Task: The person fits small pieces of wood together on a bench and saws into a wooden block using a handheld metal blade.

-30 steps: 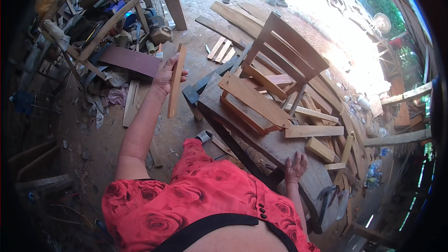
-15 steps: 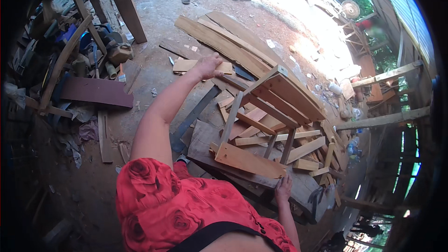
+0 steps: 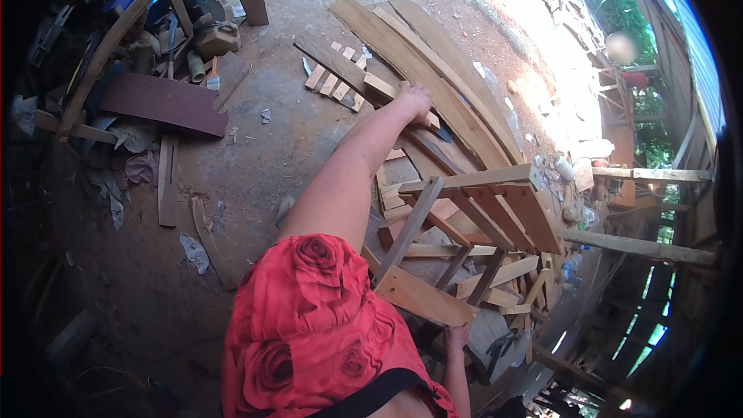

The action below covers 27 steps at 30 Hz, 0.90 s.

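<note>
My left arm stretches far forward, and my left hand [image 3: 416, 101] is closed round a short pale wooden board [image 3: 379, 87]. The board crosses a dark plank, beside long pale planks [image 3: 410, 50]. Just left of it lies a small set of parallel wooden slats [image 3: 334, 81]. A slatted wooden frame [image 3: 495, 217], somewhat like a small rack or chair, stands tilted in front of me. Down at its near right corner, my right hand [image 3: 457, 337] grips the end of the frame's lower board [image 3: 426, 296]; the fingertips are partly hidden.
Loose wood offcuts [image 3: 503, 282] are heaped under and right of the frame. At the left lie a dark reddish board [image 3: 159, 103], a paintbrush [image 3: 213, 73], a jug [image 3: 217, 35] and crumpled litter. Timber rails [image 3: 642, 248] jut in at the right.
My left hand has shifted right and forward with the pale board, uncovering more of the slats. The frame has tilted, with my right hand still at its corner. The view has turned.
</note>
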Each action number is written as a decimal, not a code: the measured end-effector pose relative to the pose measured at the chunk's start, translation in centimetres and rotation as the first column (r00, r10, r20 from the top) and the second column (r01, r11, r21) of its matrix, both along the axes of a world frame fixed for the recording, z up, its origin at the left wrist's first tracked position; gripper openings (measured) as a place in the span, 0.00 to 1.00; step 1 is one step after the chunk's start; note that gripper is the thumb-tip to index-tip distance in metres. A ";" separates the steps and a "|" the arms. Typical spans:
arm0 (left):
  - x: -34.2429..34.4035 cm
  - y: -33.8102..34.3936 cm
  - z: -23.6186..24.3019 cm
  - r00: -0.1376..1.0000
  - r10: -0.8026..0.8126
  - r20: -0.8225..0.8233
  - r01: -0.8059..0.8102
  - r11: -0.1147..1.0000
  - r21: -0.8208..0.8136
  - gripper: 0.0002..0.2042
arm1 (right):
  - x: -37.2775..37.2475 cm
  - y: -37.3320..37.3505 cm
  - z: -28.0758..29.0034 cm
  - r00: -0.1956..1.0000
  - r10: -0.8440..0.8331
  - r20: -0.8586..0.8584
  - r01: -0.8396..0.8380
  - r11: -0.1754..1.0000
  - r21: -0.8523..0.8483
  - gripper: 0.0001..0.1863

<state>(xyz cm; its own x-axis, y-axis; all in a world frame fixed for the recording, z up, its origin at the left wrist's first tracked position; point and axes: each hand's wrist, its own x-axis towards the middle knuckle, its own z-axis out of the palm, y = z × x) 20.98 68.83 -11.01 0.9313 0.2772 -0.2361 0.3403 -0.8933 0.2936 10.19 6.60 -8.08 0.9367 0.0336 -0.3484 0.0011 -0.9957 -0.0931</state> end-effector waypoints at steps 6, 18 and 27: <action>-2.3 -0.5 0.3 1.000 0.025 0.012 -0.025 0.999 -0.048 0.34 | 0.0 -0.8 0.1 0.998 0.046 -0.033 -0.046 0.999 -0.002 0.44; -25.5 -3.0 -4.2 0.690 0.590 0.419 -0.477 0.806 -0.349 0.27 | -1.1 5.1 3.6 0.990 0.118 -0.077 -0.127 0.983 -0.132 0.33; -36.7 -11.2 -5.4 0.654 0.742 0.150 -0.435 0.531 -0.727 0.22 | -1.4 2.0 0.5 0.939 0.300 0.170 -0.270 0.946 -0.179 0.31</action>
<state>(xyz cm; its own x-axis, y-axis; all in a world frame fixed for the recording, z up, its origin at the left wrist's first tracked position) -15.72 57.62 -16.40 0.6342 0.7412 -0.2199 0.4296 -0.1014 0.8973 8.76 8.62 -7.55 0.9449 0.2701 -0.1848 0.2897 -0.9530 0.0885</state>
